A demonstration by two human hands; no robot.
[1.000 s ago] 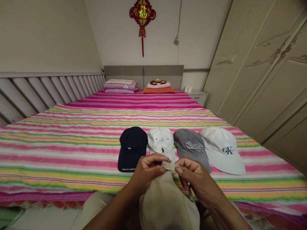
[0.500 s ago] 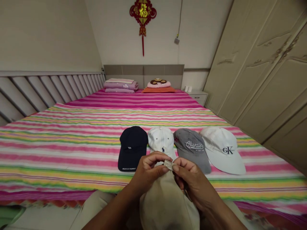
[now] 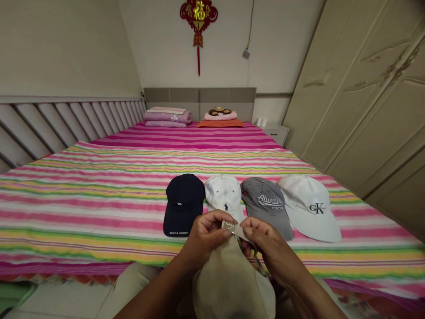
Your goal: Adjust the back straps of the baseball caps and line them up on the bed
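Note:
A beige cap (image 3: 232, 279) hangs below my two hands at the near edge of the bed. My left hand (image 3: 210, 232) pinches the metal buckle (image 3: 229, 227) at the back strap of the cap. Just to the right, my right hand (image 3: 262, 239) grips the strap between thumb and fingers. Beyond the hands lie a navy cap (image 3: 184, 199), a white cap (image 3: 223, 195) partly covered by my left hand, a grey cap (image 3: 265, 204) and an off-white cap (image 3: 310, 206) with a wide brim, side by side.
The caps rest on a striped bedspread (image 3: 99, 190). Folded bedding (image 3: 168, 117) and a pink pillow stack (image 3: 220, 116) sit by the headboard (image 3: 226, 99). A railing (image 3: 66, 119) runs along the left, with a wardrobe (image 3: 358, 88) at the right.
My right hand has shifted slightly right, away from the buckle, and more of the strap shows between the hands. The buckle has turned and moved slightly left.

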